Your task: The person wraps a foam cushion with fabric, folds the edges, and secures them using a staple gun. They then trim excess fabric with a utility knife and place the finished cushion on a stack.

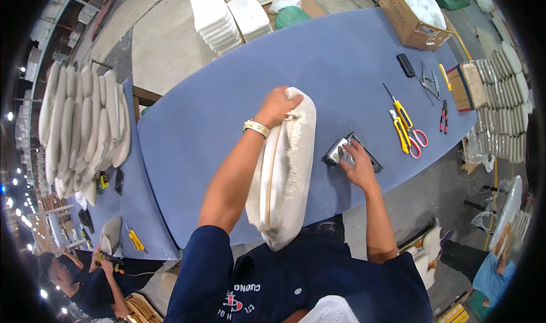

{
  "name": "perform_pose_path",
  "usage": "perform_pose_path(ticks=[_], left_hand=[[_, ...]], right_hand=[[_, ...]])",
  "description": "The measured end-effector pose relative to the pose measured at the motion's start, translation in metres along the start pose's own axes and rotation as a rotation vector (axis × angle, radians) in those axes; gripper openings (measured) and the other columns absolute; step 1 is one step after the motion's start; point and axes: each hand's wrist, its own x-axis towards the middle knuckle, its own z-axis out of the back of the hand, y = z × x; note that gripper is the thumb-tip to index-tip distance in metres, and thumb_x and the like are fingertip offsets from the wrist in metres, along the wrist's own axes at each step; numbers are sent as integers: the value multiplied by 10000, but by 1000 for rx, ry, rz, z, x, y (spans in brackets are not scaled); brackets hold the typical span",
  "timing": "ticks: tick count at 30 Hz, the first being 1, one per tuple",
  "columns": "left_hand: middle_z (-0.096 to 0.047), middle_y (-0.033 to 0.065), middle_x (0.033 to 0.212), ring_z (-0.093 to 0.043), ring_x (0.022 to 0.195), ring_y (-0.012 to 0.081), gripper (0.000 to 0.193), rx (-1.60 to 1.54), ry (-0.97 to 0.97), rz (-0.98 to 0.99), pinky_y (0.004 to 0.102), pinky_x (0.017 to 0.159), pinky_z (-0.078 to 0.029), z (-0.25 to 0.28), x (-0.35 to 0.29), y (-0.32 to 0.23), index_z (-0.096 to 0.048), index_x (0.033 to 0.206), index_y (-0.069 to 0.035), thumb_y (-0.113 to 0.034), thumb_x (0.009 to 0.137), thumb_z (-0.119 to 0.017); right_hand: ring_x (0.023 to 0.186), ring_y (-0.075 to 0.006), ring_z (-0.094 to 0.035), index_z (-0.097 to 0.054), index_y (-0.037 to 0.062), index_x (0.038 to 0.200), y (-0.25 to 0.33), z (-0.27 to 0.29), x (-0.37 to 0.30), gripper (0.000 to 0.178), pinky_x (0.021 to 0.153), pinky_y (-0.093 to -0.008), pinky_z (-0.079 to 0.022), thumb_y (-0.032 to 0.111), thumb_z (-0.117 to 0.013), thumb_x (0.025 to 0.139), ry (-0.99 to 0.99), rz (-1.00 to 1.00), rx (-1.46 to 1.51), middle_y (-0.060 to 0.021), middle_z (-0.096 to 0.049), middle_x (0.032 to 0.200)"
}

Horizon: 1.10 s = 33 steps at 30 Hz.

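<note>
A beige fabric cushion [301, 169] stands on its narrow side at the table's near edge, its lower end against my shirt. Its side seam gapes along the length, with frayed fabric and white filling showing; a tan strip, perhaps a zipper, runs beside the gap. My left hand [281, 105] is closed on the cushion's far end. To the right, my right hand [358, 165] reaches over a silver and black hand tool [339, 150], which looks like a manual staple gun. The fingers are apart, their tips at the tool; whether they press on it I cannot tell.
On the blue table [205, 124] lie yellow cutters [400, 132], red-handled scissors [420, 142], a screwdriver [402, 113] and pliers [443, 118]. A carton of white stuffing [406, 21] stands far right. Cushions [85, 124] are stacked left. Co-workers [85, 283] sit lower left and stand lower right.
</note>
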Motion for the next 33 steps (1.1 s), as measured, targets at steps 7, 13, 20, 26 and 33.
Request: perform_pose_path(ticks=[7,13,20,26,33], left_hand=[[-743,236,1127,-718,1018,242,563,186,-273,-302,353,892,-549,77,-156,-117,-618,1357,44,-347,966,-723],[-690,278,1254,-715,1124,359,639,187,-552,-711,403,956,-553,28,-226,-111,-563,1434,12,-265,905,-790],[-687,274,1262,-727,1099,364,652,104,-615,-679,404,909,-572,24,-243,-91,-556,1421,49,-281,910,-789],[-691,274,1248,-734,1070,367,598,161,-662,-785,403,871,-586,23,-239,-82,-567,1405,55,-265,936,-755],[-656,268,1336,-699,1163,373,585,139,-594,-805,404,929,-577,33,-249,-70,-576,1385,78,-230,921,-753]], right_hand=[[1320,-345,-585,-640,-5,1337,122,63,46,398,1119,-410,-437,231,-627,1017,-364,327,506,-213,-615,1416],[1300,-257,-577,-629,-48,1351,240,122,74,554,1123,-382,-418,389,-370,1131,-538,645,735,-182,-653,1347],[1063,-237,-645,-745,-15,1130,266,83,59,632,981,-379,-466,431,-297,1120,-507,763,638,-158,-730,1165],[819,-232,-696,-781,45,945,293,109,44,499,783,-361,-505,428,-480,1057,-332,726,121,-74,-756,856],[583,-194,-651,-766,-31,920,305,122,90,557,573,-319,-496,454,-521,1041,235,413,559,-117,-721,731]])
